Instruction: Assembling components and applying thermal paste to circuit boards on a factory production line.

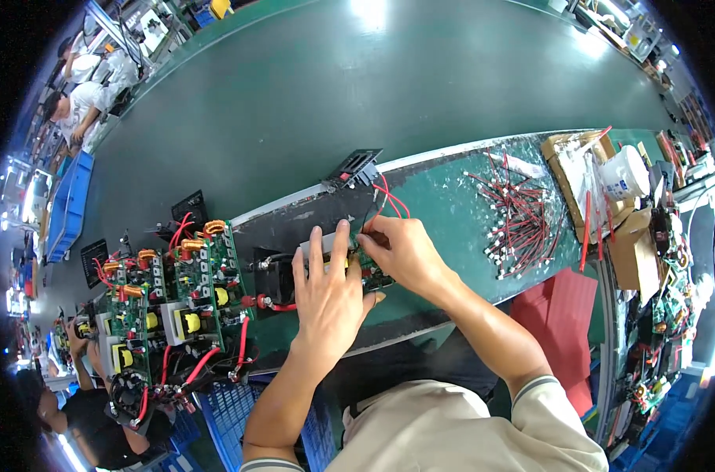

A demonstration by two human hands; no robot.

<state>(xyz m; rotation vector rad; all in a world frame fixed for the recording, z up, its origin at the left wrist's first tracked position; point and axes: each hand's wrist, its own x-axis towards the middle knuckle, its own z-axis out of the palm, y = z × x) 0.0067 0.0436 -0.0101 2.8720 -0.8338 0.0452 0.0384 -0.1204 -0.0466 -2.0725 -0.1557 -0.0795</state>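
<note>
My left hand lies with fingers stretched over a circuit board assembly, hiding much of it. The fingers of my right hand are pinched at the board's far edge, on a thin wire. That wire and some red wires run from a black end panel at the bench's back edge. A black part and a thick red cable stick out on the left of the board. What lies right under the pinched fingertips is hidden.
Several similar circuit boards with coils and red cables stand at left. A pile of red and black connector wires lies to the right, before a cardboard box and a white tub. Beyond stretches a wide green surface. Co-workers sit at left.
</note>
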